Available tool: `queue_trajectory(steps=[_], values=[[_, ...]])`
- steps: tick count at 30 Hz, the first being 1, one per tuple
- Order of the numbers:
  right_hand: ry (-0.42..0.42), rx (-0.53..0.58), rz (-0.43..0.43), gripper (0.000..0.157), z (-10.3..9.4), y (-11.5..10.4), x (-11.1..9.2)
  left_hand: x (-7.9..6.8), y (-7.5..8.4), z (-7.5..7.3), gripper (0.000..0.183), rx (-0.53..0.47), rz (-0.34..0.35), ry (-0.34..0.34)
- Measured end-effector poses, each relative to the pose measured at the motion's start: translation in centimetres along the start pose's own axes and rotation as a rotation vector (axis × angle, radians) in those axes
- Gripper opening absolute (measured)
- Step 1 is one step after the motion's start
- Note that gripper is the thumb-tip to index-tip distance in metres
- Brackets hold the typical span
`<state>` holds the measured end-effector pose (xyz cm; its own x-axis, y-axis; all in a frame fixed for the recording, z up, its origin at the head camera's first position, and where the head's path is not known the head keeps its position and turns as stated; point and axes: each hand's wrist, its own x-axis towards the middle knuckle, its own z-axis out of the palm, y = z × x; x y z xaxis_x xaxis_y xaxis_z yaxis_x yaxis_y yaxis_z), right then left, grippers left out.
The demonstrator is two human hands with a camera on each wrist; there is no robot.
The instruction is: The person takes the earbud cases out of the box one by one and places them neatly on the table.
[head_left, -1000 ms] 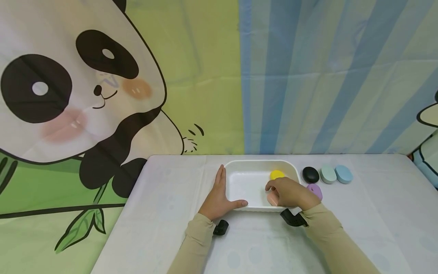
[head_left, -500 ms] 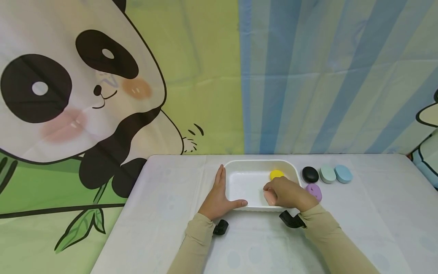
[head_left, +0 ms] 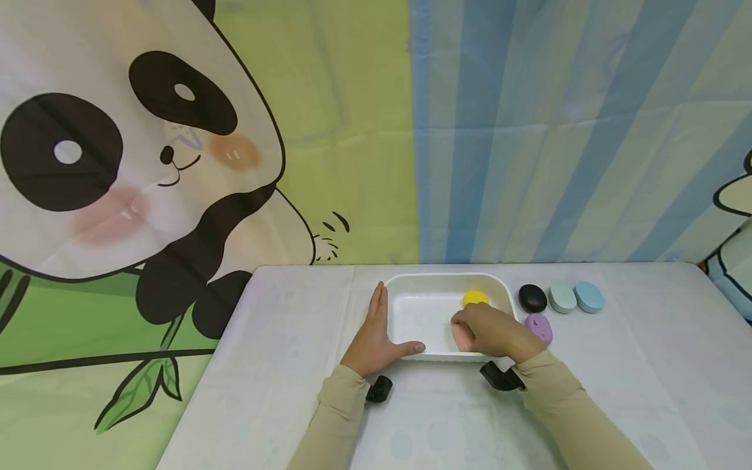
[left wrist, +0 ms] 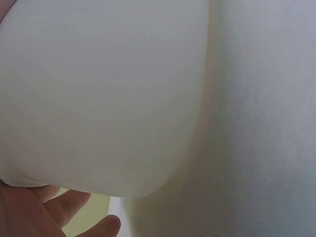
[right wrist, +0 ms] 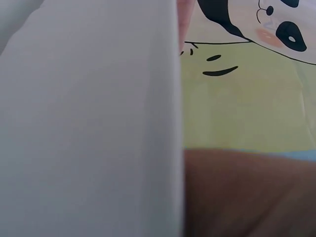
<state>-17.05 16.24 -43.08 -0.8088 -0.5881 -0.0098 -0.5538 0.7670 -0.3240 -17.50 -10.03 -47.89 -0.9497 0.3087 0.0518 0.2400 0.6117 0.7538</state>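
Observation:
My left hand (head_left: pixel 376 346) rests against the left end of a white tray (head_left: pixel 414 316), with straight fingers along its side and the thumb on the near rim. In the left wrist view its fingertips (left wrist: pixel 69 203) show below the tray's outer wall (left wrist: pixel 98 98). Inside the tray, near the front right, my right hand (head_left: pixel 496 331) pinches a small peach-coloured piece (head_left: pixel 461 337), partly hidden by the fingers. A yellow round piece (head_left: pixel 474 297) lies just behind that hand. The tray wall (right wrist: pixel 89 118) covers much of the right wrist view; the right hand (right wrist: pixel 247 192) shows beside it, blurred.
Right of the tray, a black oval piece (head_left: pixel 532 298), a mint piece (head_left: pixel 562 297) and a light blue piece (head_left: pixel 589 297) stand in a row on the white tablecloth (head_left: pixel 646 365). A purple piece (head_left: pixel 539 328) with small holes lies nearer. A panda-print curtain (head_left: pixel 352 130) hangs behind.
My right hand has shifted slightly left with the peach-coloured piece, its fingers closer round it. The left hand and the tray have stayed in place.

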Motion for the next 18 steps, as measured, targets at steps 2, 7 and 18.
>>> queue_trajectory(steps=[2,7,18], values=[[0.009,-0.003,-0.001,0.033,0.0,0.1,-0.1,0.0,0.0,0.0,0.136,0.006,0.002,-0.001],[0.033,0.022,0.008,0.039,0.0,0.1,-0.3,0.0,0.0,-0.1,0.138,0.011,0.005,-0.006],[0.131,0.08,0.005,0.045,-0.3,0.2,-1.6,-0.1,0.0,-0.1,0.138,0.0,0.008,0.002]])
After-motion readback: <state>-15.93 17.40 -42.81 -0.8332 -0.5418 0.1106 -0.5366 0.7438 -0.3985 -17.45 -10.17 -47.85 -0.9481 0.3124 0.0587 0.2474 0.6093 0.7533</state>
